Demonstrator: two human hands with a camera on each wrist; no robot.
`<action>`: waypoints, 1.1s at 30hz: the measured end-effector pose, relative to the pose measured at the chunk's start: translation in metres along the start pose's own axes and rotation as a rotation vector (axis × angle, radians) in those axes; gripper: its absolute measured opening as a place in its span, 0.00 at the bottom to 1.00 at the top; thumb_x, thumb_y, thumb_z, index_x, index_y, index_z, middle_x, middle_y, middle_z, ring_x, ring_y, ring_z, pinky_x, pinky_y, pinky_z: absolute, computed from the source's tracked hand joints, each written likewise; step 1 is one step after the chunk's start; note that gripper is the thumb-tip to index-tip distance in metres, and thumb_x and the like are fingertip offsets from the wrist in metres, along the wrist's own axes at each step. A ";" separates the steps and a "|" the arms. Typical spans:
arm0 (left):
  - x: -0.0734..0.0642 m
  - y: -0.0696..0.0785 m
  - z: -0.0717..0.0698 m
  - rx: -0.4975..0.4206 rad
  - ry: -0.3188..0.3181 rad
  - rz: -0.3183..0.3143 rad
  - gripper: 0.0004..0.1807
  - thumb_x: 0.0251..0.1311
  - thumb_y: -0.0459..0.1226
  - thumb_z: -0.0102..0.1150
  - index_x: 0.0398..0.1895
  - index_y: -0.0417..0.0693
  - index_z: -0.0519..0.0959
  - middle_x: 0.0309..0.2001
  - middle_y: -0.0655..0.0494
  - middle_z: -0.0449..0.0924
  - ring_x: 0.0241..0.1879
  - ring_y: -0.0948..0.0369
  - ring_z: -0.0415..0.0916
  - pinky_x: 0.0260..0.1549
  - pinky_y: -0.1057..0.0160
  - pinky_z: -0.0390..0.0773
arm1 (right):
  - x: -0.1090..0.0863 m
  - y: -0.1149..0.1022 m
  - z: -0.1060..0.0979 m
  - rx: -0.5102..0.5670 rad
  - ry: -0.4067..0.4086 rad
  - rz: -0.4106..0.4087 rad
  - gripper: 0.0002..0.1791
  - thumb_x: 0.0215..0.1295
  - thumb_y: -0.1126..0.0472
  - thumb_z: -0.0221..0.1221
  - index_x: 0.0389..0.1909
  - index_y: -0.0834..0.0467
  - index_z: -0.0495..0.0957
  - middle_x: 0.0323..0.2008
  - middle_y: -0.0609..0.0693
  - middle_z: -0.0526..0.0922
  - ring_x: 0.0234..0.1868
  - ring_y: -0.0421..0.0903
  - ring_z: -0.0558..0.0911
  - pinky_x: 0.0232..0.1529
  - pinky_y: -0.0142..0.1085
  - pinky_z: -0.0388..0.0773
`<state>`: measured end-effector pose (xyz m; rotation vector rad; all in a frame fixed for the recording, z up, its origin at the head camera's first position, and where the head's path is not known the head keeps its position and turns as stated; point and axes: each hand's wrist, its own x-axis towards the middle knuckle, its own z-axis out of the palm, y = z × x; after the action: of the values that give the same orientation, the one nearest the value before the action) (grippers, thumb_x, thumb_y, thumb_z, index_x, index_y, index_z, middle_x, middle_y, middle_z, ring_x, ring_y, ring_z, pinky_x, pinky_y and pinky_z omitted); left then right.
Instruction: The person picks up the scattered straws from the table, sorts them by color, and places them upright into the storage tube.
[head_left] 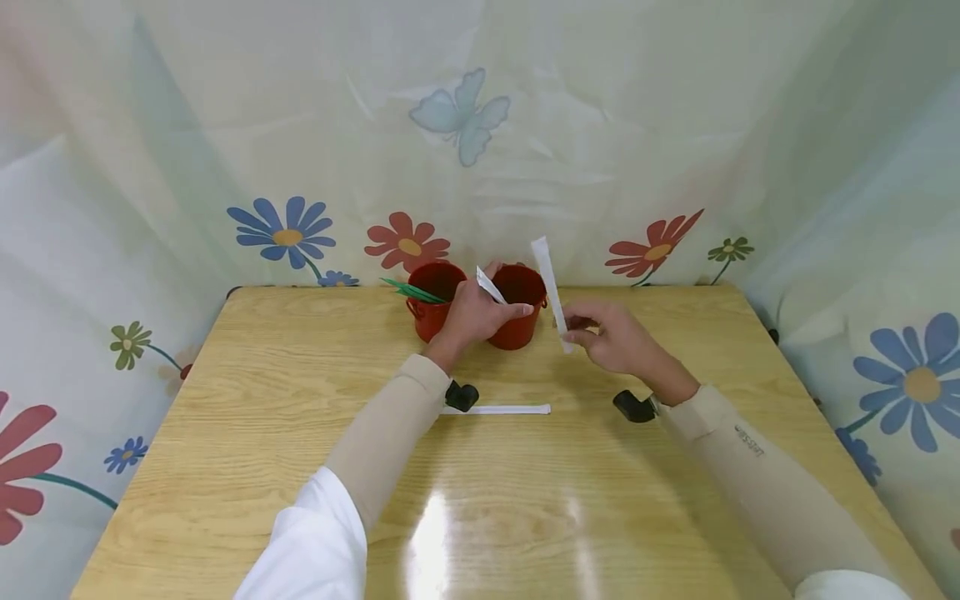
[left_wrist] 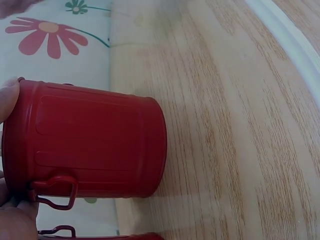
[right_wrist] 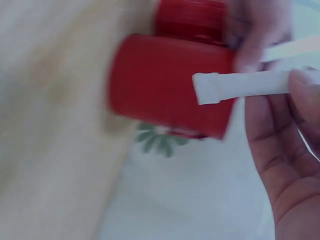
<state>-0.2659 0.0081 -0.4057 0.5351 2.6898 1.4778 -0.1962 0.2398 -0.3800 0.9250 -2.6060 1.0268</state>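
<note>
Two small red metal buckets stand side by side at the back of the table. My left hand (head_left: 478,315) grips the rim of the right bucket (head_left: 514,335), thumb lying along its near edge. In the left wrist view, fingers show at the rim of this bucket (left_wrist: 100,140), above its wire handle. A white paper-wrapped stick (head_left: 490,286) leans up out of it. Just right of the bucket, my right hand (head_left: 611,337) pinches a second white paper-wrapped stick (head_left: 551,279) near its lower end, tilted nearly upright. Green-wrapped sticks (head_left: 414,290) poke from the left bucket (head_left: 427,323).
A third white paper-wrapped stick (head_left: 510,409) lies crosswise on the wooden table (head_left: 300,450), partly hidden by the left wrist camera (head_left: 461,396). Behind the buckets hangs a flowered curtain (head_left: 540,192), which also runs along both sides of the table.
</note>
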 end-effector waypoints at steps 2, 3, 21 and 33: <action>0.001 0.000 -0.001 -0.005 -0.002 0.004 0.47 0.59 0.50 0.76 0.78 0.48 0.64 0.70 0.46 0.76 0.68 0.49 0.72 0.68 0.48 0.77 | 0.013 -0.005 -0.003 0.052 0.071 -0.029 0.10 0.60 0.81 0.65 0.34 0.64 0.84 0.31 0.54 0.87 0.35 0.48 0.87 0.42 0.26 0.85; 0.002 0.000 -0.002 -0.009 0.001 0.007 0.47 0.59 0.50 0.76 0.78 0.48 0.63 0.70 0.47 0.75 0.68 0.49 0.72 0.68 0.48 0.77 | 0.020 -0.008 -0.004 0.070 0.104 -0.044 0.09 0.60 0.81 0.65 0.34 0.64 0.84 0.31 0.55 0.87 0.35 0.48 0.86 0.42 0.24 0.83; 0.002 0.000 -0.001 -0.052 0.019 0.073 0.31 0.59 0.47 0.76 0.62 0.51 0.73 0.56 0.48 0.86 0.56 0.51 0.80 0.55 0.52 0.83 | 0.081 -0.008 0.011 0.069 0.100 0.031 0.05 0.68 0.73 0.63 0.35 0.63 0.86 0.35 0.61 0.89 0.36 0.55 0.88 0.37 0.28 0.82; 0.001 -0.003 -0.002 -0.001 0.042 0.135 0.31 0.60 0.45 0.75 0.62 0.46 0.74 0.52 0.48 0.88 0.54 0.50 0.83 0.54 0.54 0.83 | 0.075 0.002 0.018 -0.111 -0.131 0.085 0.10 0.70 0.65 0.65 0.48 0.65 0.87 0.43 0.60 0.90 0.41 0.55 0.87 0.46 0.49 0.85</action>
<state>-0.2679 0.0052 -0.4068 0.7072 2.7337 1.5383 -0.2557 0.1926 -0.3658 0.8902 -2.8002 0.8570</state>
